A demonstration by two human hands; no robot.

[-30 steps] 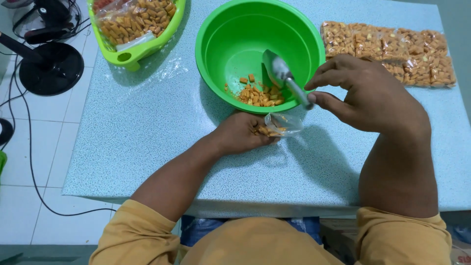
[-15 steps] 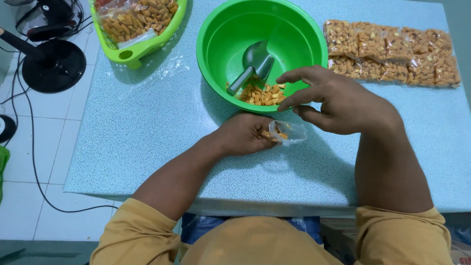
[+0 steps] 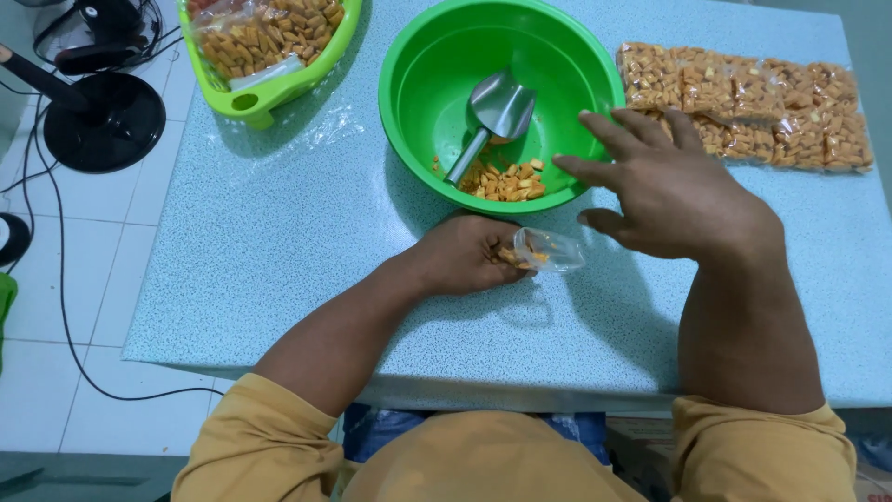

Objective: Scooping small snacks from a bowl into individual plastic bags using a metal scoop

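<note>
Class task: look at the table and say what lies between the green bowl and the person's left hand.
Only bare speckled table shows between the green bowl and the left hand in the head view.

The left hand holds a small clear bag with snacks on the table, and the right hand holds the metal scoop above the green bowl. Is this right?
Not quite. The head view shows the metal scoop lying inside the green bowl, and the right hand is open and empty beside it. The left hand does hold the small clear bag on the table.

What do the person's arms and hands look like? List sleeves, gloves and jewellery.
Both hands are bare: the left hand and right hand show no gloves, rings or watch. The forearms are uncovered. Mustard-yellow sleeves are pushed up near the elbows on both arms.
</note>
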